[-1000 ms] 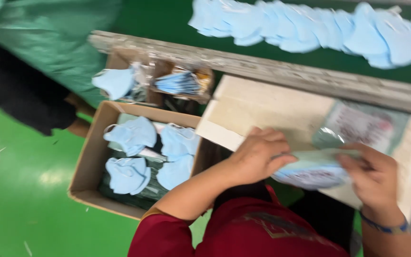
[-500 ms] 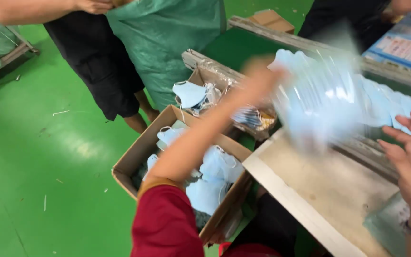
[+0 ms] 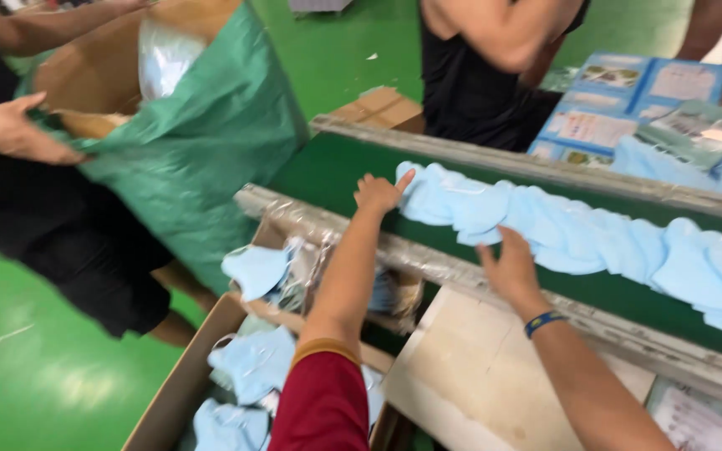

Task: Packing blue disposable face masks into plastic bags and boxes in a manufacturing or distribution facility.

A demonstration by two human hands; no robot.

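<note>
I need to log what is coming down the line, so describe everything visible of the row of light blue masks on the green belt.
The row of light blue masks lies as a long, loosely overlapping heap along the dark green belt, running from mid-frame to the right edge. They look like soft, thin fabric, crumpled and cupped; thin ear loops show in places. Metal side rails border the belt. The left hand touches the heap's left end with fingers spread; the right hand rests on its near edge. Single masks are too blurred to count.

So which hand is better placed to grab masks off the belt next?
Probably the right hand: it lies on the row of light blue masks on the green belt. The left hand only touches the row's near end.
</note>
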